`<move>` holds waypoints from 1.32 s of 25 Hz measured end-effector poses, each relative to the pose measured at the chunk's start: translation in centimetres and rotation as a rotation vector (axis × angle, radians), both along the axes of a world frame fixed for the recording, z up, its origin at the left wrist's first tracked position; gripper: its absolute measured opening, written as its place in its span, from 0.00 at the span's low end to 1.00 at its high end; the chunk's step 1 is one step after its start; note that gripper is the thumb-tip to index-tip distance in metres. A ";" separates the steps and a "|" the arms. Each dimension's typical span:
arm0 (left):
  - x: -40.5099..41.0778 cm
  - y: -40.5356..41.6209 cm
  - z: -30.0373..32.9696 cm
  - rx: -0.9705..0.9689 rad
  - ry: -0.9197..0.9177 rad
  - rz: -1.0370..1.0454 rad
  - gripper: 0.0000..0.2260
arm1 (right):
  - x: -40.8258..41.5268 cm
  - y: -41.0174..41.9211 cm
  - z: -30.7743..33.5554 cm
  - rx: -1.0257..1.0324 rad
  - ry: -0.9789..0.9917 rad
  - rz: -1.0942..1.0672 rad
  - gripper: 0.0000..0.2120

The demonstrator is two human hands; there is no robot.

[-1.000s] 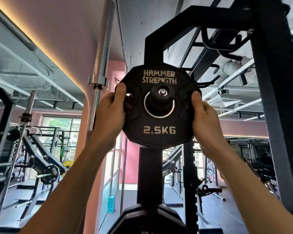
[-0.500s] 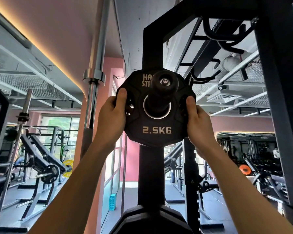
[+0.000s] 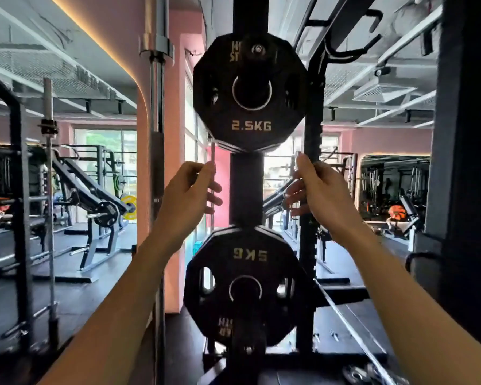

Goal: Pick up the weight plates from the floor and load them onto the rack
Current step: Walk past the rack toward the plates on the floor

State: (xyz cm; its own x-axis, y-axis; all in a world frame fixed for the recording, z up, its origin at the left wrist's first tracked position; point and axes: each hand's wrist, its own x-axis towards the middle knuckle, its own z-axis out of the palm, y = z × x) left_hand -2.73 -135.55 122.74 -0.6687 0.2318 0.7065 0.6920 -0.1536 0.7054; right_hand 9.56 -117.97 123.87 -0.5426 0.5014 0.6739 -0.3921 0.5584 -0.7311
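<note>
Now left hand (image 3: 189, 194), right hand (image 3: 318, 187) raised, fingers relaxed, empty, below 2.5KG plate (image 3: 250, 93).

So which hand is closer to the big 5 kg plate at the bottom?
Left, though only slightly. The left hand hangs just above the upper left edge of the 5 kg plate. The right hand hangs above it too, but further out to the right. Neither touches it.

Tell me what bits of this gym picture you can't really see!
All in the head view:
- Top words on the 2.5KG plate: mostly covered by the peg it hangs on.
- Plates stacked behind it: only thin edges show, so no counting.
- Small upside-down words on the 5KG plate: too blurry.
- Metal bits on the floor, bottom right: blurry, cut by the edge.
- Left hand and right hand: loose, holding nothing.
</note>
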 end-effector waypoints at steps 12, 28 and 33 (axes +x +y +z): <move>15.7 -9.0 -27.9 -0.324 -0.523 0.022 0.08 | 15.9 -6.7 -28.8 -0.242 -0.517 -0.025 0.16; 33.4 -27.8 -57.0 -1.218 -1.015 -0.211 0.10 | 37.5 -26.9 -57.3 -0.769 -1.315 -0.142 0.15; 37.8 -31.0 -62.8 -1.590 -0.863 -0.424 0.12 | 47.4 -32.2 -62.1 -0.972 -1.457 -0.206 0.13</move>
State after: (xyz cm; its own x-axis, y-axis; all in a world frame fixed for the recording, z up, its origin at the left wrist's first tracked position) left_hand 35.11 -166.56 59.90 -0.4075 0.4796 -0.7771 0.2043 0.8773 0.4343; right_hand 57.00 -150.18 61.78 -0.2580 0.5213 -0.8134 0.8367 -0.3004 -0.4579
